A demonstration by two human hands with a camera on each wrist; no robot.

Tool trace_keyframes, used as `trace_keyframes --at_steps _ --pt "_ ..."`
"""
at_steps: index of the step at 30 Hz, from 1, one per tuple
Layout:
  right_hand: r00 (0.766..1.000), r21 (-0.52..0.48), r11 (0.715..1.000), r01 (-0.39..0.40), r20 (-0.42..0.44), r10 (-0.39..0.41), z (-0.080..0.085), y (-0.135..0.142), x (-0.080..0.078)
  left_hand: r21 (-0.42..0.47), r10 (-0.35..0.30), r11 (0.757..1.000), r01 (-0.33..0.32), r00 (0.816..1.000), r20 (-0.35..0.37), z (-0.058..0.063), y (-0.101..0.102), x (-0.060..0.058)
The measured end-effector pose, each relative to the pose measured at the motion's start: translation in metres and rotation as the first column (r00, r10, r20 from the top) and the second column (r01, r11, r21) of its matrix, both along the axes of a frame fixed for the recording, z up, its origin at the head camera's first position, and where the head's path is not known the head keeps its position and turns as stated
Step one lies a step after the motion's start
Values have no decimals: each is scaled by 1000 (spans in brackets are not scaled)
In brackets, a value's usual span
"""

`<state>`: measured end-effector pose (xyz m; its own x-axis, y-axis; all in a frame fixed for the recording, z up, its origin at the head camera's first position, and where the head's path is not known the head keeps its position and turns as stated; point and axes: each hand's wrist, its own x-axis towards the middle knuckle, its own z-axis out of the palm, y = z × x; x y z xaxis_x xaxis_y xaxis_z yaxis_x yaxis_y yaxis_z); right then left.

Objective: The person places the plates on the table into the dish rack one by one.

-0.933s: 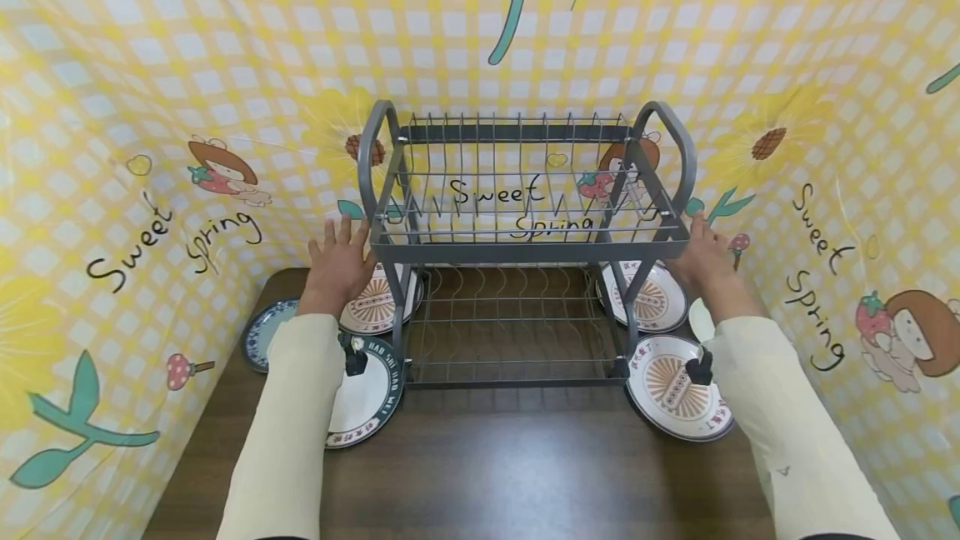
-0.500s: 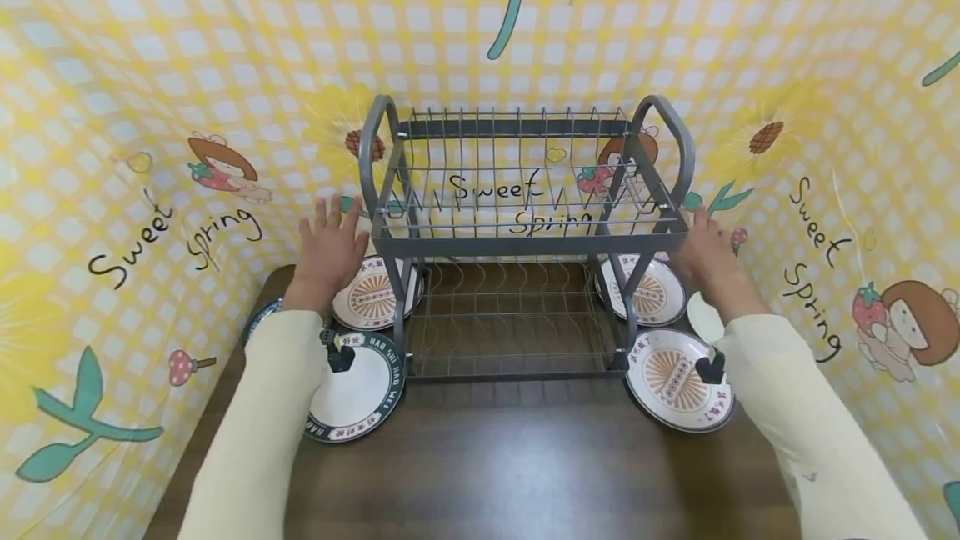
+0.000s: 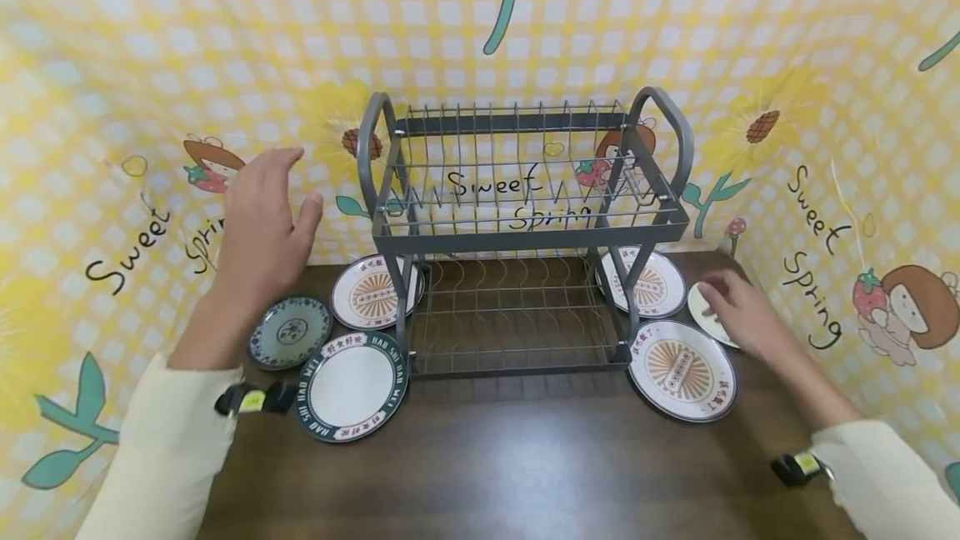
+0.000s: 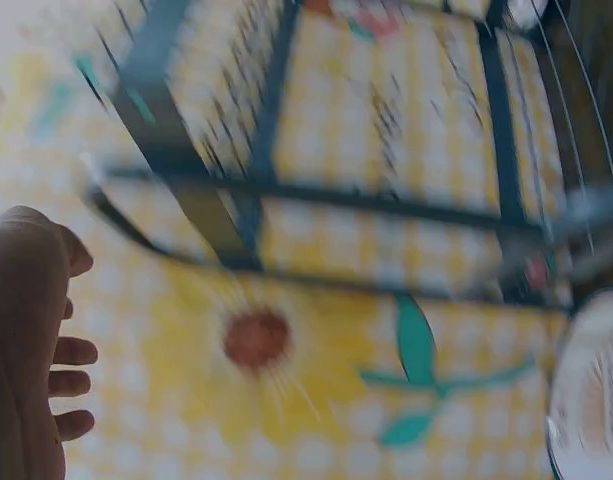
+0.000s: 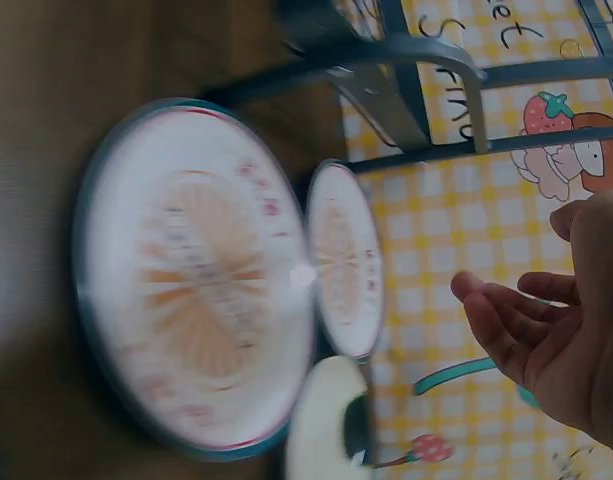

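Observation:
A grey two-tier dish rack (image 3: 525, 240) stands at the back of the table, its wire shelves bare. My left hand (image 3: 262, 227) is raised left of the rack, apart from it, fingers loosely bent and holding nothing. Below that hand lie a blue-patterned plate (image 3: 291, 332) and a green-rimmed white plate (image 3: 352, 390). My right hand (image 3: 738, 315) hovers by a small plain pale plate (image 3: 699, 307) on the right and partly covers it; nothing shows in its grasp. The right wrist view shows relaxed fingers (image 5: 501, 330) apart from the plates.
Sunburst-patterned plates lie beside the rack: one at back left (image 3: 367, 294), one at back right (image 3: 648, 286), and a larger one (image 3: 682, 373) at front right. Yellow checked cloth (image 3: 465, 15) surrounds the brown table (image 3: 517, 457) at the back and sides.
Both hands have come away from the sides of the rack. The left has moved left and up; the right has moved down and outward. The blue-patterned plate is now uncovered.

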<state>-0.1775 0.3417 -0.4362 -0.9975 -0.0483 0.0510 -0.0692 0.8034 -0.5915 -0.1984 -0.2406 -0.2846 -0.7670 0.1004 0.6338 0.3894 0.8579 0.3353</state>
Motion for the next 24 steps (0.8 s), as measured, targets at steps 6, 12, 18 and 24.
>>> trace_keyframes --at_steps 6,12,18,24 --pt "993 7 995 104 46 -105 -33 13 56 -161 -195 970 180 978 -80 14 45 28" --pt "963 58 961 270 11 -271 -72 15 80 -292 -305 923 251 939 -156 13 79 29" --pt "919 62 932 358 151 -363 -96 17 86 -390 -323 883 262 941 -98 7 94 30" --pt "880 -38 921 388 313 -358 -105 20 91 -448 -312 853 269 950 -24 5 100 30"
